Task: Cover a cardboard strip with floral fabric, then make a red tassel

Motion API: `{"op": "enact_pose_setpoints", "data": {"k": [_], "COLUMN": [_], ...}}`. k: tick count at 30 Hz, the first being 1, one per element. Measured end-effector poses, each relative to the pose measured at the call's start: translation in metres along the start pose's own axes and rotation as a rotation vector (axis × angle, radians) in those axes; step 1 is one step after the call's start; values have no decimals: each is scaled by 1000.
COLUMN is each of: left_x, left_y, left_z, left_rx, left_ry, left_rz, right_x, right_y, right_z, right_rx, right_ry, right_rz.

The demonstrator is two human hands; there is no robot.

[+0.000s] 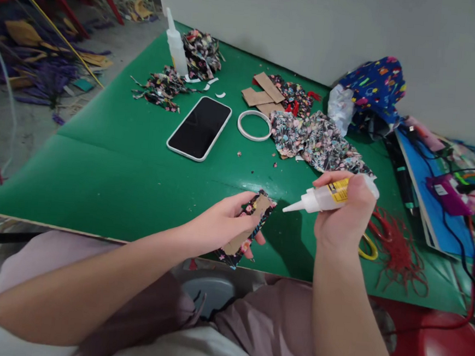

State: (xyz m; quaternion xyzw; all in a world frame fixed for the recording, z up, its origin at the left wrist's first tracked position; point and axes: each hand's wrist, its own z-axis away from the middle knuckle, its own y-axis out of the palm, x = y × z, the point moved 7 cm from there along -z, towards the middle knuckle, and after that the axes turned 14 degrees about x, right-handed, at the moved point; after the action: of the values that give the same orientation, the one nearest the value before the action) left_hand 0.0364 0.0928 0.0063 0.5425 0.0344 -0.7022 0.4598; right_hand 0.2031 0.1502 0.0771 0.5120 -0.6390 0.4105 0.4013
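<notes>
My left hand grips a small cardboard piece edged with black floral fabric, held just above the table's front edge. In my right hand is a white glue bottle with a yellow label, tilted so its long nozzle points left and slightly down. The nozzle tip is apart from the fabric-edged cardboard, a little to its right. Beyond my hands, crumpled floral fabric lies on the green tabletop.
Behind are a phone, a white tape ring, cardboard strips and another upright bottle beside fabric scraps. At right lie red strings, yellow-handled scissors, a blue folder and cables.
</notes>
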Motion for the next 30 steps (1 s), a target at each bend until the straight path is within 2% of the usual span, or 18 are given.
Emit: {"op": "enact_pose_setpoints", "data": {"k": [2, 6, 14, 30], "left_x": [-1, -2, -1, -3], "left_y": [1, 2, 3, 6], "left_z": [0, 0, 0, 1], "left_rx": [-1, 3, -2, -8], "left_ry": [-7, -8, -20, -35], "left_rz": [-3, -3, 32, 35], "right_x": [5, 12, 10, 11], "right_y": [-2, 1, 1, 7], "right_z": [2, 5, 5, 7], "right_rx": [-42, -39, -69, 24], "right_ry": [-37, -55, -96, -62], "right_rz": [54, 130, 139, 176]}}
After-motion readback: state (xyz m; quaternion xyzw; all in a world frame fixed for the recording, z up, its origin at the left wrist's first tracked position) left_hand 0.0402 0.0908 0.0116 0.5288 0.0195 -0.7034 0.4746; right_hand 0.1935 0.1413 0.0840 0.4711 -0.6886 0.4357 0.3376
